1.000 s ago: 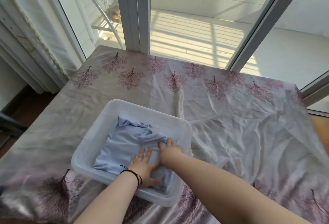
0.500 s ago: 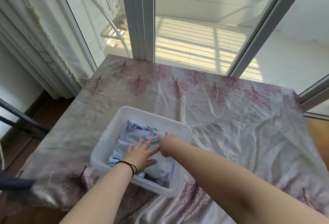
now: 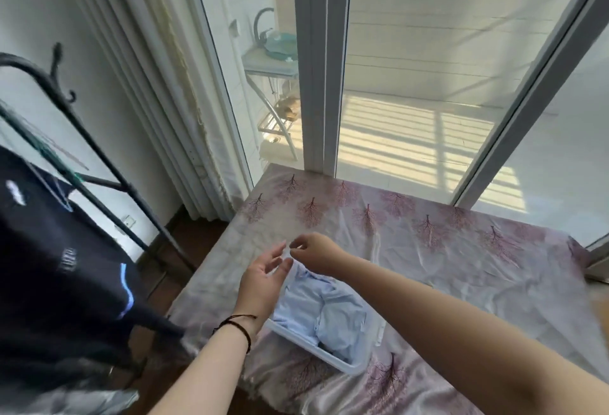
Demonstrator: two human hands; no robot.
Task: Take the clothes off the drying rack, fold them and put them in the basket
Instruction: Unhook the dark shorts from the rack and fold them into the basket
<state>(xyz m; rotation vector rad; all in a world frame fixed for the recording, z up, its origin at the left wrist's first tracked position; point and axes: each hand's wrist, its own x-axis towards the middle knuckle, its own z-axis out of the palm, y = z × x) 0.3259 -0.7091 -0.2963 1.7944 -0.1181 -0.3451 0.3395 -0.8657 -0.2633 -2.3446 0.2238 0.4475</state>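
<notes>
Both bare hands, left hand (image 3: 263,278) and right hand (image 3: 314,251), hover empty above the folded pale-blue garment (image 3: 318,314) in the white plastic basket (image 3: 357,367), black drying rack (image 3: 95,164) at nine o'clock.

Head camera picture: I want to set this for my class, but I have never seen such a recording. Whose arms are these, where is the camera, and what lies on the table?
There is no machine here. A person wears one wide-angle camera on the head, looking forward and down, so the two bare arms are that person's own. The left hand, with a dark band at its wrist, and the right hand hang above the table, and neither holds anything. On the patterned tablecloth stands a white plastic basket with a folded light blue garment inside. At the left a dark garment hangs on the black drying rack, not yet taken down.
</notes>
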